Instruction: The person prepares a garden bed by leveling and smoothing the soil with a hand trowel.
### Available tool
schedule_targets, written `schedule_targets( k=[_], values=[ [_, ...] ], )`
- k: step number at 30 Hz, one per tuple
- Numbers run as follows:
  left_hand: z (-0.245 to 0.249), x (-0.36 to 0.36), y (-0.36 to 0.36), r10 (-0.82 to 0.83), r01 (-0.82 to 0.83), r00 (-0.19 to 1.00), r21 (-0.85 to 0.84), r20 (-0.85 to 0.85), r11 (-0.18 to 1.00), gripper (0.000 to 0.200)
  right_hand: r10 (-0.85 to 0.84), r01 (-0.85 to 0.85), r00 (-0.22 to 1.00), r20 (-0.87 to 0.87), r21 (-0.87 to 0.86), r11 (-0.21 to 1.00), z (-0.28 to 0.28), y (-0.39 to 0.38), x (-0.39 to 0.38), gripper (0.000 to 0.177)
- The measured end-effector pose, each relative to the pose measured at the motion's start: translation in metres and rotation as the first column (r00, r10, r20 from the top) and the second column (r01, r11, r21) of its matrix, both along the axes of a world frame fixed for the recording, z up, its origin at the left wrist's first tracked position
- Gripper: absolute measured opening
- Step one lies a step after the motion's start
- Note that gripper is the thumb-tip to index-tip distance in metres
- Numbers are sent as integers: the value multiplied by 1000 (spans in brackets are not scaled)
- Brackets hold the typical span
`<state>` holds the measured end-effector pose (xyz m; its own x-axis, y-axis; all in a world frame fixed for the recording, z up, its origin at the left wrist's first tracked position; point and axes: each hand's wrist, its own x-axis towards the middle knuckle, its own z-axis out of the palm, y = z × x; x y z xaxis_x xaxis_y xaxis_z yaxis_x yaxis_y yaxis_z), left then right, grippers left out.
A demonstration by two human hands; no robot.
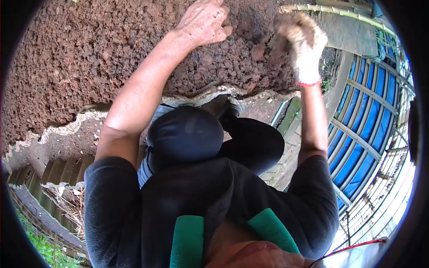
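Loose, clumpy reddish-brown soil (85, 58) fills the bed in front of me. My bare left hand (205, 21) is low over the soil near the top edge of the view, dirt on its skin. Its fingers curl inward and its thumb points to the right; anything within them is hidden. To the right, my right hand (306, 40) wears a white glove with a red cuff, its finger part caked in brown soil. Motion smears that hand, so its fingers cannot be made out. Darker, dug-looking soil (254, 31) lies between the two hands.
A wavy, rough-edged border (67, 127) runs along the bed's near side, by my knees (185, 131). A bamboo pole (339, 11) lies at the upper right, near a grey sheet (353, 33). Blue panels with metal bars (364, 111) stand on the right.
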<state>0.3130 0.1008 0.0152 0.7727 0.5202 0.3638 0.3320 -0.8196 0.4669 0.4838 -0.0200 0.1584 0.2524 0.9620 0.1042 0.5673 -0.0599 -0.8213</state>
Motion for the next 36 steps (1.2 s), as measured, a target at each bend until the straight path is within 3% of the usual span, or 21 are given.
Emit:
schedule_targets(
  k=[2, 3, 8, 10, 11, 12, 13, 15, 16, 17, 19, 20, 21, 23, 25, 26, 28, 31, 33, 34, 36],
  values=[
    [14, 0, 7, -33, 27, 993, -61, -112, 998, 44, 39, -43, 999, 26, 153, 987, 40, 21, -15, 14],
    [19, -1, 7, 10, -15, 999, -112, -44, 994, 42, 199, -336, 900, 388, 327, 883, 57, 35, -8, 16],
    [21, 0, 11, 214, -177, 963, -212, 166, 961, 32, 104, -83, 992, -66, 264, 961, 26, 70, -43, 10],
    [8, -2, 13, 231, -207, 939, -117, 253, 971, 27, 119, -182, 959, 256, 237, 954, -85, 72, -15, 8],
    [22, -11, 17, 101, -70, 987, -229, 125, 971, 22, 186, -328, 795, 577, 152, 932, -106, 72, -24, 9],
    [20, -14, 26, 194, -161, 973, -231, 126, 959, 19, 207, -331, 616, 760, 11, 944, -106, 88, -32, 12],
    [15, -14, 24, 266, -230, 958, -261, 112, 938, 17, 226, -413, 750, 622, 173, 894, -104, 101, -34, 12],
    [-4, -12, 32, 325, -288, 923, -186, 207, 939, 18, 215, -269, 930, 297, 156, 950, -80, 104, -31, 13],
    [-3, -11, 28, 320, -286, 921, -172, 224, 943, 19, 158, -173, 977, 145, 102, 980, -68, 97, -25, 11],
    [-4, -10, 28, 325, -293, 915, -160, 240, 943, 20, 54, -76, 983, 175, 118, 990, -66, 88, -14, 7],
    [1, -11, 30, 267, -247, 957, -163, 115, 955, 23, -13, 27, 999, -44, 335, 942, -59, 81, -20, 7],
    [5, -12, 29, 267, -245, 958, -186, 106, 951, 23, 6, -41, 982, 189, 186, 982, -34, 76, -16, 8],
    [6, -12, 26, 252, -229, 963, -212, 92, 950, 24, 25, -14, 998, -57, 176, 984, -38, 73, -15, 14],
    [-3, -9, 27, 258, -236, 957, -159, 135, 959, 25, 136, -178, 945, 296, 119, 977, -18, 79, -3, 16],
    [-4, -10, 28, 236, -217, 960, -133, 150, 967, 25, 2, -8, 999, 35, 147, 989, 49, 82, -45, 12],
    [-3, -10, 27, 247, -224, 957, -150, 156, 963, 25, -116, 62, 968, 222, 235, 970, 62, 82, -51, 11],
    [1, -10, 26, 272, -242, 949, -183, 163, 953, 25, -436, 225, 740, 513, 422, 878, 87, 81, -63, 8],
    [-5, -7, 28, 294, -273, 943, -140, 158, 952, 24, -105, 53, 981, 162, 300, 952, 19, 88, -34, 9],
    [-4, -12, 21, 295, -267, 943, -180, 152, 947, 22, 115, -82, 988, -107, 272, 959, -56, 89, -10, 9],
    [0, -11, 24, 293, -262, 942, -186, 164, 947, 22, 102, -104, 994, 35, 70, 992, -142, 82, 25, 8],
    [10, -9, 33, 321, -296, 932, -155, 168, 942, 21, 153, -148, 950, -273, 41, 988, -165, 115, 40, 7]
  ],
)
